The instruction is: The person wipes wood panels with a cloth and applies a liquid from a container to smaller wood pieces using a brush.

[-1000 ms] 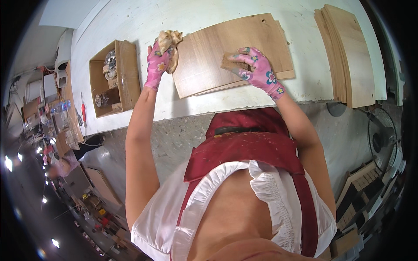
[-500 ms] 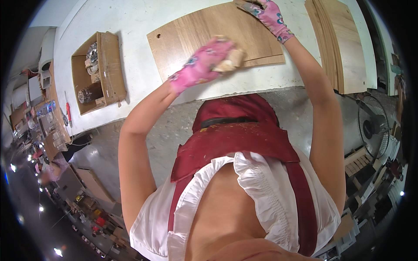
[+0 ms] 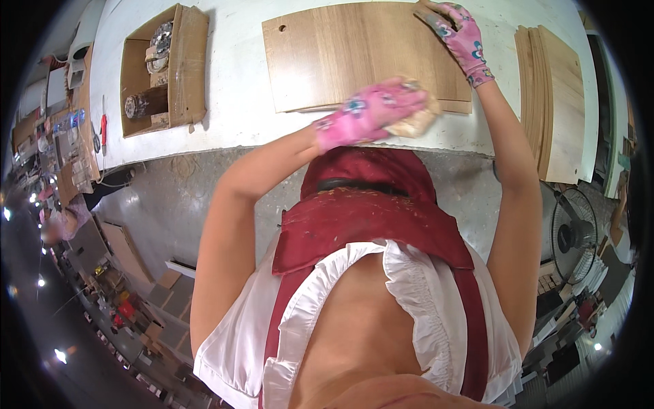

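Observation:
A wood-grain board (image 3: 327, 51) with a small hole near its far left corner lies on the white worktop. Beneath it, the edge of another board (image 3: 455, 107) shows at the near side. My left hand (image 3: 371, 112), in a pink flowered glove, grips a crumpled cream cloth (image 3: 417, 119) at the board's near edge; both are slightly blurred. At the board's far right, my right hand (image 3: 462, 37) wears a matching glove with dirty, greyish fingertips. Its fingers are apart and rest on the board, with nothing visible in them.
Left on the white worktop (image 3: 235, 82) stands an open cardboard box (image 3: 187, 82) holding a brown roll and a wrapped item. A red-handled screwdriver (image 3: 103, 129) lies beyond it. At right is a stack of wooden panels (image 3: 555, 102). A black fan (image 3: 572, 235) stands on the floor at right.
My left hand has swept right and nearer with the cloth, from the board's surface to its near edge. My right hand stays at the far right part of the board. The whole view has shifted.

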